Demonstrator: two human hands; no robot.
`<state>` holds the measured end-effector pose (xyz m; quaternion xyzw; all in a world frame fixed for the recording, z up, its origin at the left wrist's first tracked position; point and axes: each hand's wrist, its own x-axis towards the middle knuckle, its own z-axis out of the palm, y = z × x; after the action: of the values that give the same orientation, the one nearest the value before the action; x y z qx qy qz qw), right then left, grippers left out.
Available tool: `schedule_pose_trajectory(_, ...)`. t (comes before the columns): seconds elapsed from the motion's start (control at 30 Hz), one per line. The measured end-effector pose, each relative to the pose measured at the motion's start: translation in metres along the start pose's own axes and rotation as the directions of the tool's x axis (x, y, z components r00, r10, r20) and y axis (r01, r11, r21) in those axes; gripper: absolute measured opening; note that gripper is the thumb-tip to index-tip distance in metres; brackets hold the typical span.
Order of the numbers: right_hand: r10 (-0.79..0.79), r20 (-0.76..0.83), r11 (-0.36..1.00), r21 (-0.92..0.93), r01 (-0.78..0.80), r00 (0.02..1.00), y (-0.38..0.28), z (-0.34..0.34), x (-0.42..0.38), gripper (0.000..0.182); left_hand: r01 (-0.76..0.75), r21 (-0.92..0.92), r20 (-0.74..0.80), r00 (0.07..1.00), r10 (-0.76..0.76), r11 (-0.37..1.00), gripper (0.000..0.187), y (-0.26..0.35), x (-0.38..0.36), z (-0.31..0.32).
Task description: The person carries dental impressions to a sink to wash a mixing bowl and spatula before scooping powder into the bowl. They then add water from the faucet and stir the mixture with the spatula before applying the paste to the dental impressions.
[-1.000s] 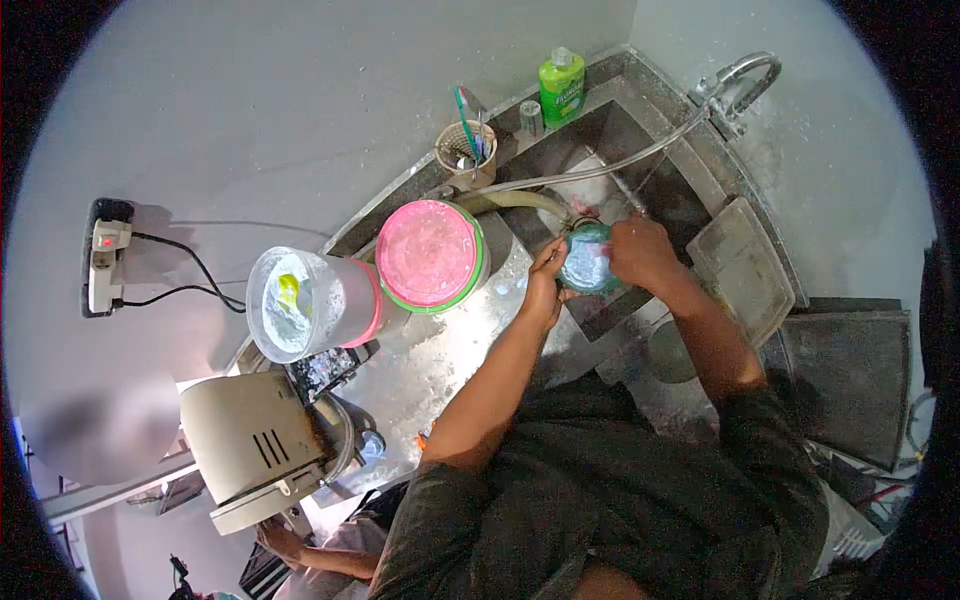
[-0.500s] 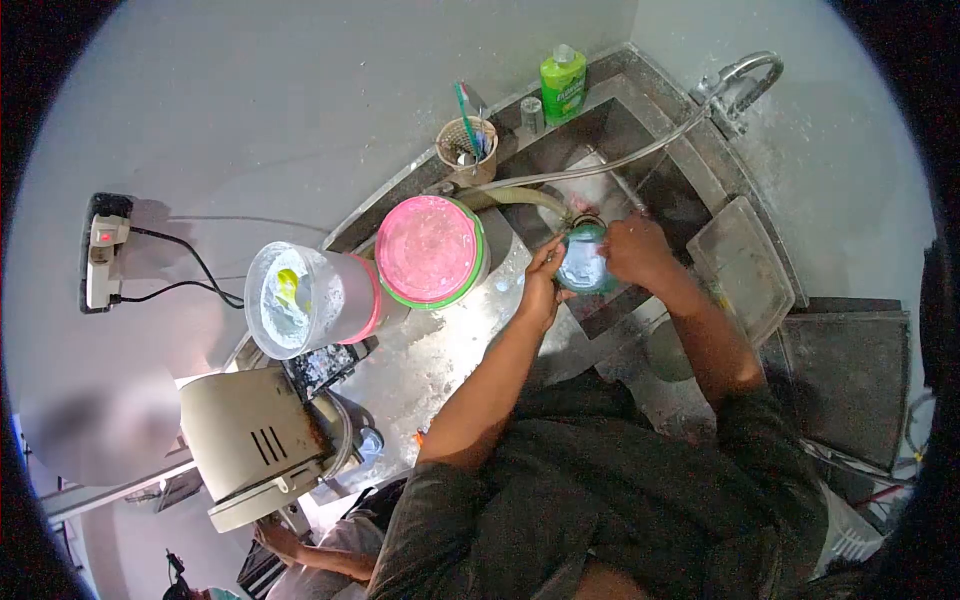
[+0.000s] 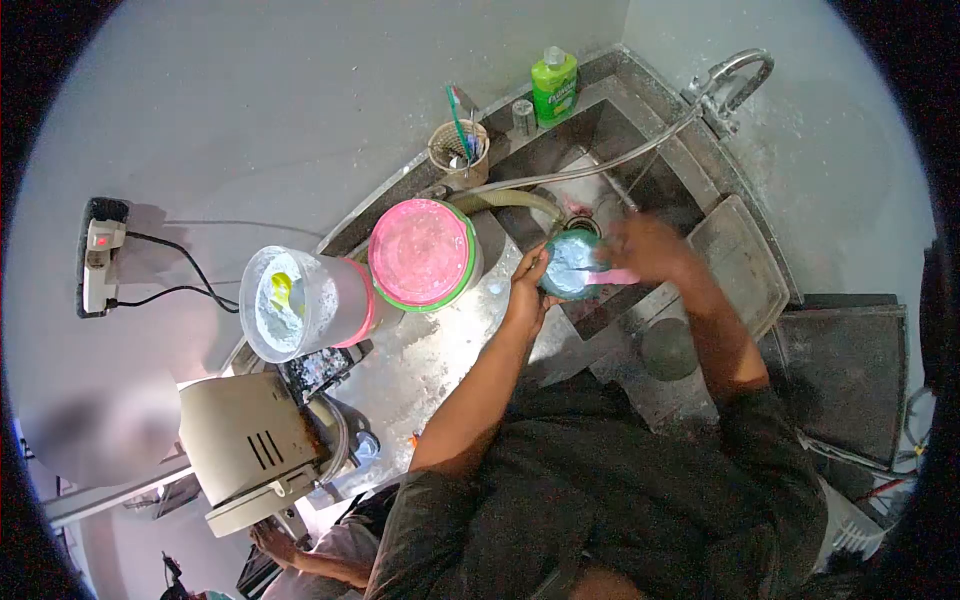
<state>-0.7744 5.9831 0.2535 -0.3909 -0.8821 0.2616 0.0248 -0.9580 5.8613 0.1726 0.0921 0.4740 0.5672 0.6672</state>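
Observation:
My left hand (image 3: 528, 290) grips the side of a green mixing bowl (image 3: 572, 293) above the edge of the sink. Pale bluish-white paste (image 3: 574, 258) fills much of the bowl. A flat pink handle (image 3: 612, 277), looking like that of a spatula, sticks out over the bowl's right rim, its other end in the paste. My right hand (image 3: 655, 248) is just above and right of this handle, smeared by motion. Its fingers are too blurred to show whether they hold anything.
Around me are a sink (image 3: 650, 185) with a faucet (image 3: 740, 75), green soap bottle (image 3: 555, 88), toothbrush cup (image 3: 460, 155), pink-lidded tub (image 3: 420, 252), powder container (image 3: 325, 300), beige machine (image 3: 245, 435) and clear tray (image 3: 740, 260). Another person's hand (image 3: 275, 543) is at the machine.
My right hand has moved away from the bowl to the right, and the pink handle now shows. The bowl in my left hand has shifted slightly left and down.

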Motion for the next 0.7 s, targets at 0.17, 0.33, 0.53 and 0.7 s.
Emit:
schedule_pose_trajectory(0.17,0.398,-0.563,0.917,0.257,-0.304,0.725,0.211,-0.054,0.06,0.019,-0.023,-0.068,0.009,1.0,0.024,0.997,0.041,0.001,-0.016,-0.008)
schedule_pose_trajectory(0.33,0.531,-0.616,0.847,0.4,-0.348,0.583,0.244,-0.114,0.058,0.02,-0.035,-0.093,0.026,0.999,0.038,0.995,0.039,0.01,-0.037,-0.013)
schedule_pose_trajectory(0.53,0.596,-0.554,0.752,0.639,-0.162,0.582,0.229,-0.099,0.053,0.034,-0.063,-0.316,0.063,0.994,0.087,0.947,0.036,0.012,-0.091,-0.043)
schedule_pose_trajectory(0.7,0.414,-0.736,0.909,0.366,-0.198,0.536,0.277,-0.068,0.078,0.03,-0.191,-0.388,0.004,0.978,0.209,0.902,0.034,0.013,-0.135,-0.066)
